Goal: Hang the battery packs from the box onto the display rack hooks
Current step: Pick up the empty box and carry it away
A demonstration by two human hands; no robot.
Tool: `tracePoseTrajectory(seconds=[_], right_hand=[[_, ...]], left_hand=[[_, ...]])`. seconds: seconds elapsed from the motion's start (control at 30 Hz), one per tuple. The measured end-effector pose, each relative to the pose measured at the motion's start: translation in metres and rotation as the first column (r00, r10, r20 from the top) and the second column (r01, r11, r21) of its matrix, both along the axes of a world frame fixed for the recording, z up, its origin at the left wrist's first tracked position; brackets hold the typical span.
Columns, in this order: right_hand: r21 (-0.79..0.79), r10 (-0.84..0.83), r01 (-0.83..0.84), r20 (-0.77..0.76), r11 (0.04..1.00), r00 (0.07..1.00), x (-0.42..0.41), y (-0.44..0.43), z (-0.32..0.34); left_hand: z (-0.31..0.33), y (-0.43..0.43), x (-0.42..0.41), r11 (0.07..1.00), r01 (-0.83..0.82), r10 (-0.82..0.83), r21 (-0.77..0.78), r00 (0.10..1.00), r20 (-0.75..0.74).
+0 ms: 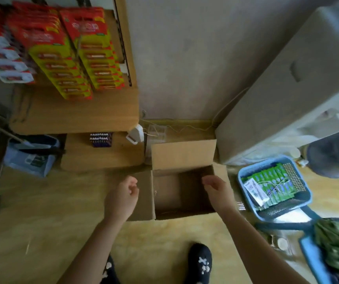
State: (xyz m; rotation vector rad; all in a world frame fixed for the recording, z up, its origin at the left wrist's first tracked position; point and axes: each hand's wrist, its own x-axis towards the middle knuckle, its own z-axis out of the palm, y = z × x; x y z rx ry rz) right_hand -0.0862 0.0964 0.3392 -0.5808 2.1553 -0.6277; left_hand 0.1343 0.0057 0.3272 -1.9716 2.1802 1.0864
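Both hands hang over the open cardboard box [183, 154] on the floor, and both hold nothing: the left hand [123, 193] is above the left flap with its fingers loosely curled, and the right hand [215, 187] is over the right side of the opening, with fingers relaxed in the same way. The inside of the box is dim and a little blurred, but I see no pack on its bottom, so I judge that the box is emptied or nearly so. The red and yellow battery packs [95, 48] are already in dense rows on the display rack [126, 54] at the upper left, well apart from the box; the hooks themselves are hidden behind the cards. To do this step well, the person should first look into the dark corners and under the flaps before deciding that nothing remains. If a pack is found, it is better to pinch it by the top of the card, beside the hanging hole and not over it, so that the hole stays free for the hook. The green packs [273, 185] in the blue basket [244, 179] at the right are another product, I think, and should not be mixed in
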Motion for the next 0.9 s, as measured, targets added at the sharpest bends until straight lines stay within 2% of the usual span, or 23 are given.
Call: tracePoseTrajectory(seconds=[0.17,0.37,0.43,0.57,0.63,0.7,0.8,0.9], right_hand=[[0.129,0.007,-0.003,-0.035,0.992,0.999,-0.051,0.039,-0.065],[0.260,0.154,-0.122,-0.103,0.958,0.983,-0.099,0.047,-0.172],[0.317,0.201,-0.154,-0.120,0.936,0.972,-0.110,0.045,-0.212],[0.411,0.225,-0.148,-0.144,0.899,0.964,-0.128,0.039,-0.295],[0.414,0.196,-0.112,-0.168,0.903,0.966,-0.131,0.036,-0.328],[0.420,0.183,-0.082,-0.207,0.904,0.961,-0.131,0.035,-0.350],[0.397,0.158,-0.039,-0.271,0.917,0.950,-0.127,0.036,-0.352],[0.388,0.176,-0.057,-0.280,0.920,0.944,-0.116,0.038,-0.324]], left_hand=[[-0.061,0.025,-0.040,0.984,0.043,-0.058,0.171,0.995,0.082],[-0.159,0.027,-0.057,0.952,-0.002,-0.074,0.307,0.969,0.236],[-0.195,0.027,-0.064,0.946,-0.026,-0.056,0.323,0.969,0.242],[-0.278,0.015,-0.074,0.943,-0.144,0.083,0.300,0.975,0.207],[-0.314,0.010,-0.071,0.956,-0.194,0.135,0.220,0.956,0.259],[-0.337,0.010,-0.069,0.948,-0.269,0.228,0.168,0.946,0.230],[-0.348,0.013,-0.068,0.948,-0.281,0.256,0.151,0.952,0.170],[-0.325,0.017,-0.060,0.936,-0.312,0.287,0.164,0.944,0.160]])
